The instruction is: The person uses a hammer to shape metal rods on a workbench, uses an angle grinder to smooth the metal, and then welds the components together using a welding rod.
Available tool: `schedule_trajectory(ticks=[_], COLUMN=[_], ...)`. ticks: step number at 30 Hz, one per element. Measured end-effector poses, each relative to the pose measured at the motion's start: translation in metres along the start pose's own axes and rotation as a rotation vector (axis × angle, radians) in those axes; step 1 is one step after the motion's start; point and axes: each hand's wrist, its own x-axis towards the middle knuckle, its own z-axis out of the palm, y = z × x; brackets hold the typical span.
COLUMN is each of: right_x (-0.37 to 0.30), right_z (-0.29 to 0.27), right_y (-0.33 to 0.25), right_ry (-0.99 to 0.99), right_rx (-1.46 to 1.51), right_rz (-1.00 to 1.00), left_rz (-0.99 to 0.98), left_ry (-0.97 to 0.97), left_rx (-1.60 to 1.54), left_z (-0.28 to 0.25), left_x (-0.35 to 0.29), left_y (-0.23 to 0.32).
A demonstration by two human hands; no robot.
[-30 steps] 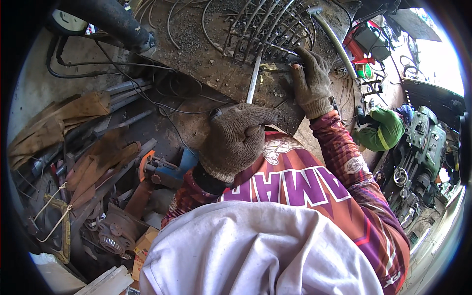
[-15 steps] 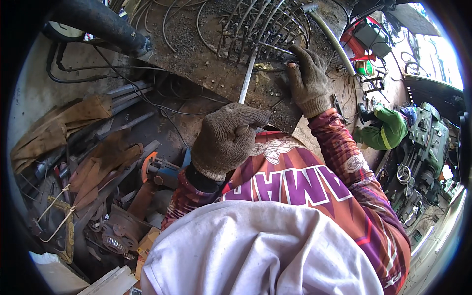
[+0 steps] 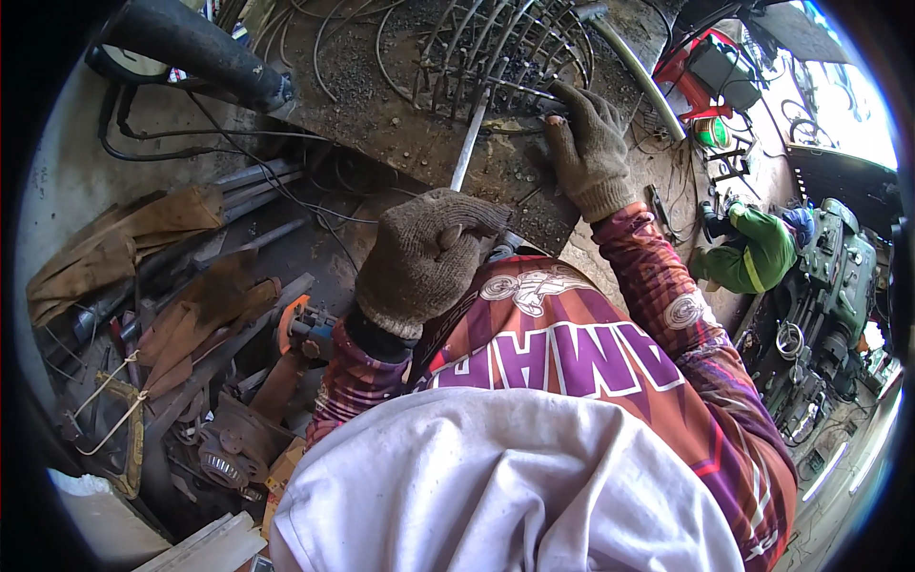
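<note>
A: Nearest, what's there?
B: A pale cloth (image 3: pixel 496 477) across the lower edge, then the patterned shirt (image 3: pixel 534 319), then the left hand (image 3: pixel 429 253), gloved and curled into a fist. It looks clamped on the pale rod (image 3: pixel 469 153).
A: Has that changed?
B: Yes. Over the last second the fist shifted leftward, more than the rest of the view did, and the rod's lower end swung with it. I'd judge it has altered the slant at which the rod meets the work.
A: What can't you make out?
B: The grip itself; the glove covers it. A grey piece (image 3: pixel 507 245) beside its thumb side is unclear too.
A: And beyond?
B: The right hand (image 3: pixel 596 153), over the bench (image 3: pixel 381 133), at the end of a thin rod (image 3: pixel 524 91). Thumb and forefinger tips stand apart; whether other fingers pinch it, I can't tell.
A: The grate?
B: The barred grate (image 3: pixel 510 43) lies on the bench past both hands, its far side cut off above. Farther off, a co-worker in green (image 3: pixel 758 248) bends by a machine (image 3: pixel 839 257), hands hidden.
</note>
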Motion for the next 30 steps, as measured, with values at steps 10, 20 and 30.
schedule_trajectory(ticks=[10, 20, 30], right_x=[0.001, -0.002, -0.003], right_z=[0.002, 0.007, 0.009], right_y=[-0.001, 0.002, 0.008], right_ry=[0.013, 0.05, 0.072], right_rx=[0.036, 0.043, 0.087], right_rz=[0.015, 0.001, -0.002], left_rz=[0.063, 0.171, 0.112], left_ry=[0.078, -0.265, 0.031], left_rx=[-0.01, 0.054, -0.096], left_z=[0.027, 0.019, -0.1], left_x=[-0.002, -0.034, -0.076], left_y=[-0.001, 0.036, 0.018])
